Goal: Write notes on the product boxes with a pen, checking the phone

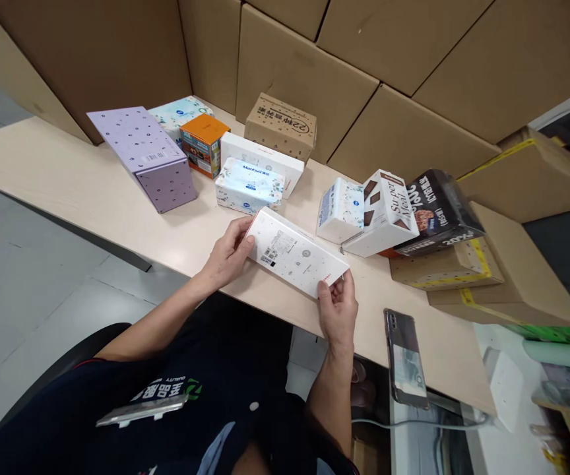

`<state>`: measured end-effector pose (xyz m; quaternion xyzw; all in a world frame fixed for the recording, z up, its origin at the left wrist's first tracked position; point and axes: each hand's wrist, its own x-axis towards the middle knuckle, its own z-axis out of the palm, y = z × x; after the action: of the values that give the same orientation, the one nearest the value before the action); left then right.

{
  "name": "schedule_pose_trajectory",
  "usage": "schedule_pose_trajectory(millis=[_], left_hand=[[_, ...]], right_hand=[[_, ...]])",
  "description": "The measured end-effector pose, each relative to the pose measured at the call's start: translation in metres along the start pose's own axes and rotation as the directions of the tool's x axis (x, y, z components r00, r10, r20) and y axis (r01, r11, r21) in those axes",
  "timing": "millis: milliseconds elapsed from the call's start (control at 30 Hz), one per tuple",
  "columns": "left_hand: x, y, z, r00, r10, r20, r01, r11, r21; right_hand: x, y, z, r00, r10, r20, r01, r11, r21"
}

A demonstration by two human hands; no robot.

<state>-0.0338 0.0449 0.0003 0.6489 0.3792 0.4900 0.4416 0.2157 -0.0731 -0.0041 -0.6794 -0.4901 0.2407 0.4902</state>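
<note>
Both my hands grip a white, flat, oblong box [297, 253] printed with small dark marks, a code square and red lettering. My left hand [229, 254] is closed on its left end, thumb on the upper face. At the opposite end my right hand [338, 307] pinches the near corner, with the fingers partly hidden behind it. The box is tilted and held over the table's front part. Just beyond it lies a pale blue tissue pack [250, 185], in front of another white box [292, 168]. To the right stands a second tissue pack [340, 210].
On the table [131, 227] are a lilac box [141, 148], an orange box [202, 145], a brown carton [281, 125], a white-brown box [384, 211] and a black box [438, 211]. A phone [406, 356] lies at the front right edge. Large cardboard boxes [295, 79] wall the back.
</note>
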Motion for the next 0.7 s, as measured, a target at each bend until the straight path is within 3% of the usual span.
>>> schedule_pose_trajectory(millis=[167, 333, 433, 700], left_hand=[[-0.0017, 0.0060, -0.0009, 0.997, -0.075, -0.026, 0.076, 0.994, 0.075], [-0.0002, 0.0046, -0.0024, 0.997, 0.047, -0.061, -0.034, 0.980, 0.196], [-0.0005, 0.0039, -0.0034, 0.996, 0.062, -0.070, -0.045, 0.974, 0.223], [-0.0005, 0.0057, -0.0055, 0.991, -0.009, -0.130, 0.024, 0.994, 0.108]], right_hand=[[-0.0013, 0.0003, -0.0013, 0.999, 0.023, -0.026, -0.025, 0.997, -0.068], [-0.0020, -0.0022, -0.0042, 0.998, 0.050, -0.037, -0.053, 0.995, -0.083], [-0.0029, -0.0027, -0.0054, 0.999, 0.038, -0.022, -0.040, 0.996, -0.081], [-0.0035, 0.0031, -0.0058, 0.999, -0.022, -0.050, 0.019, 0.998, -0.057]])
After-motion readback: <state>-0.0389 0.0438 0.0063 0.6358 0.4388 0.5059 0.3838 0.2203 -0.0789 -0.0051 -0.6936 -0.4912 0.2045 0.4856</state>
